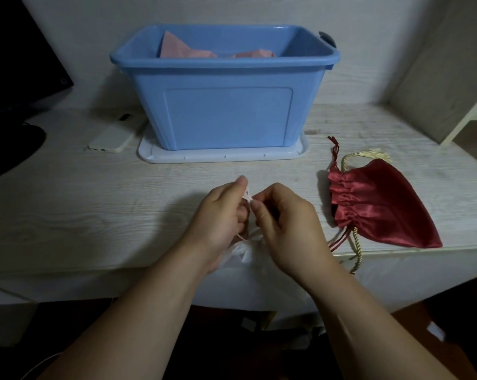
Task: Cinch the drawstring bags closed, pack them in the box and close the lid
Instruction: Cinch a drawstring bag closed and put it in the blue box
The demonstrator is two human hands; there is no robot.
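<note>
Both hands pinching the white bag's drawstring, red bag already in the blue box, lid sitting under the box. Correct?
No. The red bag is not in the blue box; it lies on the table to the right of the hands, as the head view shows. The rest holds: left hand and right hand pinch the drawstring of the white bag, and the lid sits under the box.

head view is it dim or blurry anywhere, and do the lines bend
Head view: dim, flat light, soft shadow on the table beside the left hand; head view: the white bag by the right hand is pale and smeared; head view: wide-angle bowing curves the blue box rim.
</note>
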